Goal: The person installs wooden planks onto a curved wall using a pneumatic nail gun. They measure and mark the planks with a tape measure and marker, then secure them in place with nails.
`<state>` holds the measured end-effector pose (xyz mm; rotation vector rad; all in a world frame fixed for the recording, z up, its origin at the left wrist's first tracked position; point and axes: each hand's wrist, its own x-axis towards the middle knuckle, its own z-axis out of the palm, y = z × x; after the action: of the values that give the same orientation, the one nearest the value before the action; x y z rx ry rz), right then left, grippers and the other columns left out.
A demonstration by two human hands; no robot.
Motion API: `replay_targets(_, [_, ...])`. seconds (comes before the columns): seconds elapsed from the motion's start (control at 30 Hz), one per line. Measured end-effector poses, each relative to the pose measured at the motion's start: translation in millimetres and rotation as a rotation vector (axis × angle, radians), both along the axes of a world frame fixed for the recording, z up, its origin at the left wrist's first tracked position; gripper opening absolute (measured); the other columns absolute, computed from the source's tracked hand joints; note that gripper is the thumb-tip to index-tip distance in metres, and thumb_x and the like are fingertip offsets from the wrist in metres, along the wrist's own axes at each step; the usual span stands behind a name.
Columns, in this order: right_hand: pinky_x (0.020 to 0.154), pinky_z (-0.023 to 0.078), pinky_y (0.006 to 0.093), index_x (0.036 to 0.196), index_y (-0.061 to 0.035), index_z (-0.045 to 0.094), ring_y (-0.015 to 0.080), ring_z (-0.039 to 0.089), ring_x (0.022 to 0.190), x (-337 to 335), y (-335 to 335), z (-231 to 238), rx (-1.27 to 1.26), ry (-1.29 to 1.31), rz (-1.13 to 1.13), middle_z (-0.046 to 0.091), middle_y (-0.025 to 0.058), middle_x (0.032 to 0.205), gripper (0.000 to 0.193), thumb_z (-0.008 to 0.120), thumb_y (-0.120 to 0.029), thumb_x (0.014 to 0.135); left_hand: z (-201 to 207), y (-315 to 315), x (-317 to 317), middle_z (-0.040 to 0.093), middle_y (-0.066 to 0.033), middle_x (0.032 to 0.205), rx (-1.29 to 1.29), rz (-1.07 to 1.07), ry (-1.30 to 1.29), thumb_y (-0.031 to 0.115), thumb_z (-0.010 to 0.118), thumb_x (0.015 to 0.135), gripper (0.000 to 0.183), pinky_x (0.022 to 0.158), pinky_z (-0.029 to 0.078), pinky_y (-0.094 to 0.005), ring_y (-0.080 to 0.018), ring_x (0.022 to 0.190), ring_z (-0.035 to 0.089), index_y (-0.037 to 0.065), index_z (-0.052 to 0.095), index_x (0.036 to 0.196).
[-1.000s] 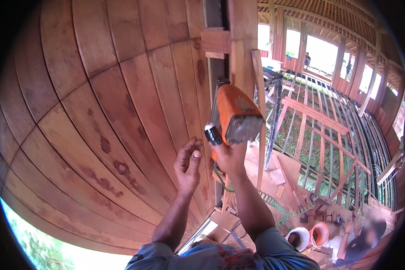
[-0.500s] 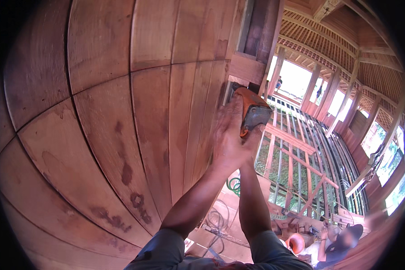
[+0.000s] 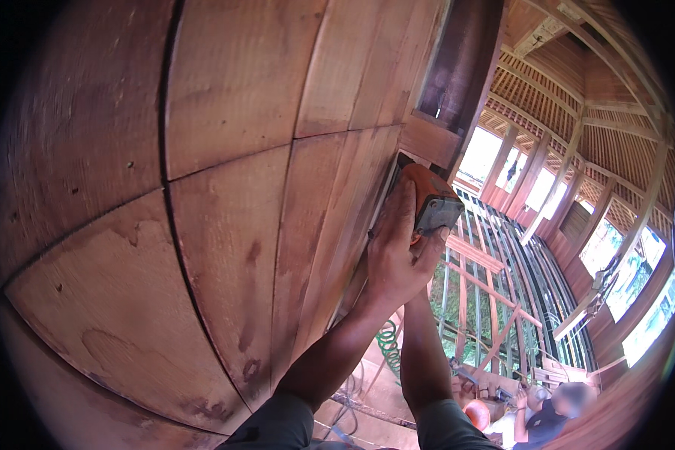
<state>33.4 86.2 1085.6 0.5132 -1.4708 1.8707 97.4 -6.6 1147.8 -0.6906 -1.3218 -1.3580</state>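
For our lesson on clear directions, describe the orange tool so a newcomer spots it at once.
Follow the big plank wall on the left to its right edge. Just below a short wooden crosspiece there, the person's left hand holds the orange tool, whose dark grey end sets it apart from wall and crosspiece.

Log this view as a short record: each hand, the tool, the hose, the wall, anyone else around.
Left hand: wrapped around the orange tool
Right hand: mostly hidden behind the left; grip cannot be told
Tool end: grey cap, facing the camera
Hose: green coiled hose, below the hands in the picture
Wall: wooden plank wall, left
Others: one person, lower right
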Motion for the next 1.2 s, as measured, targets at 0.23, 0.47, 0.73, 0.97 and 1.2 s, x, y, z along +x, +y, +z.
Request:
replay_targets(0.23, [0.069, 0.053, 0.0270, 0.114, -0.0008, 0.060, 0.0130, 0.064, 0.084, -5, -3, -1, 0.020, 0.003, -0.018, 0.065, 0.0087, 0.105, 0.030, 0.069, -0.006, 0.086, -6, -4, -6, 0.047, -0.0363, 0.147, 0.020, -0.055, 0.037, 0.019, 0.073, 0.091, 0.077, 0.109, 0.046, -0.0483, -0.0493, 0.135, 0.051, -0.011, 0.037, 0.151])
replay_targets(0.47, [0.069, 0.054, 0.0270, 0.116, -0.0007, 0.059, 0.0134, 0.065, 0.083, -6, 2, -5, 0.041, 0.007, -0.039, 0.066, 0.0097, 0.105, 0.032, 0.069, -0.007, 0.086, -7, -4, -9, 0.048, -0.0346, 0.147, 0.060, -0.104, 0.032, 0.015, 0.074, 0.090, 0.075, 0.109, 0.046, -0.0470, -0.0472, 0.134, 0.053, -0.011, 0.038, 0.151])
replay_targets(0.73, [0.068, 0.054, 0.0270, 0.118, -0.0006, 0.059, 0.0138, 0.066, 0.082, -6, 3, -3, 0.085, 0.011, -0.055, 0.066, 0.0108, 0.106, 0.035, 0.069, -0.008, 0.086, -4, -9, -10, 0.054, -0.0326, 0.143, -0.084, -0.074, -0.131, 0.014, 0.074, 0.090, 0.069, 0.110, 0.045, -0.0480, -0.0452, 0.133, 0.055, -0.011, 0.045, 0.147])
replay_targets(0.97, [0.068, 0.055, 0.0270, 0.120, -0.0006, 0.058, 0.0141, 0.066, 0.082, 58, 30, -47, 0.352, 0.024, -0.100, 0.066, 0.0118, 0.106, 0.037, 0.069, -0.009, 0.086, -96, -8, -33, 0.055, -0.0256, 0.144, 0.423, -0.979, 0.083, 0.043, 0.053, 0.105, 0.067, 0.114, 0.040, -0.0429, -0.0333, 0.139, 0.050, -0.011, 0.049, 0.144])
replay_targets(1.2, [0.058, 0.047, 0.0254, 0.113, -0.0015, 0.056, 0.0120, 0.060, 0.069, 157, 95, -78, 0.153, -0.357, 0.072, 0.065, 0.0066, 0.093, 0.022, 0.059, -0.006, 0.092, -344, -5, -53, 0.068, -0.0180, 0.128, -0.006, -0.264, -0.863, 0.021, 0.068, 0.099, 0.038, 0.096, 0.053, -0.0357, -0.0240, 0.113, 0.067, -0.003, 0.065, 0.128])
